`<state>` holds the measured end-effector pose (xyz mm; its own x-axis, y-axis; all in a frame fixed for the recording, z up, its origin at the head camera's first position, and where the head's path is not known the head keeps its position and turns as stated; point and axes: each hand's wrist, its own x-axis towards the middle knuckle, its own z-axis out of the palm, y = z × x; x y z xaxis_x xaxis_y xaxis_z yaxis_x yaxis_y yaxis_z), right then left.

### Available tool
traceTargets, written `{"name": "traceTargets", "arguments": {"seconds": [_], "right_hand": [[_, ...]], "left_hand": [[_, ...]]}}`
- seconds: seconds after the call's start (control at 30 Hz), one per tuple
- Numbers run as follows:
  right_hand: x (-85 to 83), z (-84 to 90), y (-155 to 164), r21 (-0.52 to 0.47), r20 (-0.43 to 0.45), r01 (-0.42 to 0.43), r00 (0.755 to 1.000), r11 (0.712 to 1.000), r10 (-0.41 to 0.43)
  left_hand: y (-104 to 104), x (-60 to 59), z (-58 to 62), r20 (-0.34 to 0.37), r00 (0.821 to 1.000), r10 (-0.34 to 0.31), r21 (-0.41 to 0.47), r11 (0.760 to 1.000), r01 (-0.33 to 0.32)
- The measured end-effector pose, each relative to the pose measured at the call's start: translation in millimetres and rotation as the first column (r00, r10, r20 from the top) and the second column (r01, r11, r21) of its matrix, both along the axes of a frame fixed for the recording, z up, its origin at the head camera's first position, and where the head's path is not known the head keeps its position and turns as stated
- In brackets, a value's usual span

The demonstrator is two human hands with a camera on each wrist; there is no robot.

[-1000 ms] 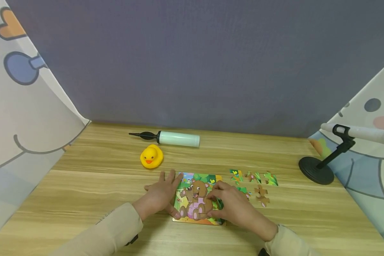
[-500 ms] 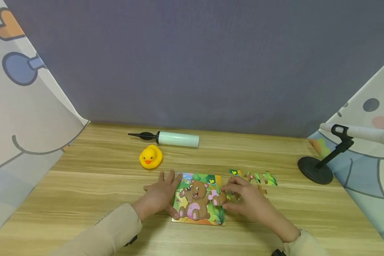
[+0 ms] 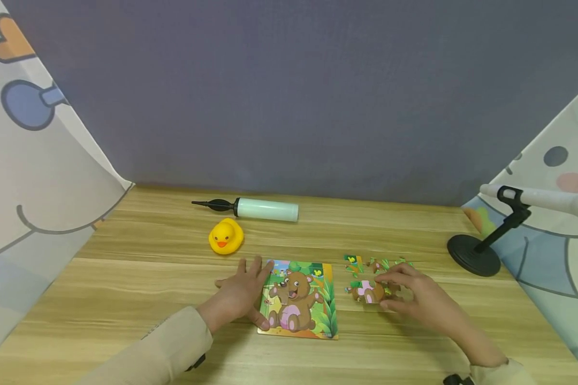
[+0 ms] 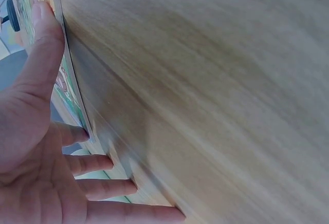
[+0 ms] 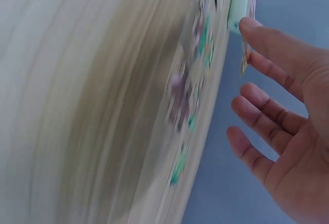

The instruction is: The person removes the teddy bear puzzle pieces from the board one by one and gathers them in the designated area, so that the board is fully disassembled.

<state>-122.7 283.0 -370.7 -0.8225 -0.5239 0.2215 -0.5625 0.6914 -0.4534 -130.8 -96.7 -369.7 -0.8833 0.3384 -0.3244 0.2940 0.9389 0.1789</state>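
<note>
Nearest the camera, two beige sleeves reach in over the wooden tabletop (image 3: 125, 299). The left hand (image 3: 241, 293) lies flat with fingers spread, its thumb and fingertips pressing on the left edge of the bear puzzle board (image 3: 298, 302); the left wrist view shows the thumb (image 4: 43, 54) along the board's rim, so this hand seems to be steadying the board so it does not slide. Its grip is relaxed and apart, closed on nothing.

To the right, the right hand (image 3: 414, 297) rests over the heap of loose puzzle pieces (image 3: 366, 291) that lies just beside the board's right edge. Its fingers arch over a brown and pink piece, touching it; whether they pinch it cannot be told, since the right wrist view is blurred and shows only loosely curved fingers (image 5: 267, 106) near the pieces. More loose pieces (image 3: 354, 262) lie just behind that hand, kept close to the board, likely for easy reach.

Further back, a yellow rubber duck (image 3: 226, 236) sits beyond the left hand, and behind it a pale green hand pump (image 3: 250, 208) lies on its side near the grey backdrop. At the far right a black stand (image 3: 474, 254) with a round base holds a white rod
</note>
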Motion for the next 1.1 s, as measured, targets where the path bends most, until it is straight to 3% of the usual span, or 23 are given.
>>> {"name": "traceTargets", "arguments": {"seconds": [0.23, 0.43, 0.67, 1.1], "right_hand": [[-1.7, -4.2, 36.3, 0.075, -0.063, 0.093, 0.994, 0.993, -0.088], [-2.0, -8.9, 64.5, 0.094, 0.025, 0.137, 0.99, 0.986, -0.14], [-3.5, -11.5, 87.3, 0.101, 0.153, 0.193, 0.966, 0.976, -0.207], [-6.8, -20.5, 101.7, 0.142, 0.133, 0.197, 0.967, 0.97, -0.216]], "left_hand": [[0.4, -0.1, -0.1, 0.002, 1.0, 0.004, -0.01, 1.0, -0.004], [0.0, -0.1, -0.9, -0.002, 1.0, 0.003, 0.001, 1.0, -0.003], [0.2, -0.2, -1.6, -0.01, 1.0, 0.0, -0.003, 1.0, 0.0], [0.3, 0.3, -1.9, -0.021, 1.0, -0.01, -0.013, 1.0, 0.01]]}}
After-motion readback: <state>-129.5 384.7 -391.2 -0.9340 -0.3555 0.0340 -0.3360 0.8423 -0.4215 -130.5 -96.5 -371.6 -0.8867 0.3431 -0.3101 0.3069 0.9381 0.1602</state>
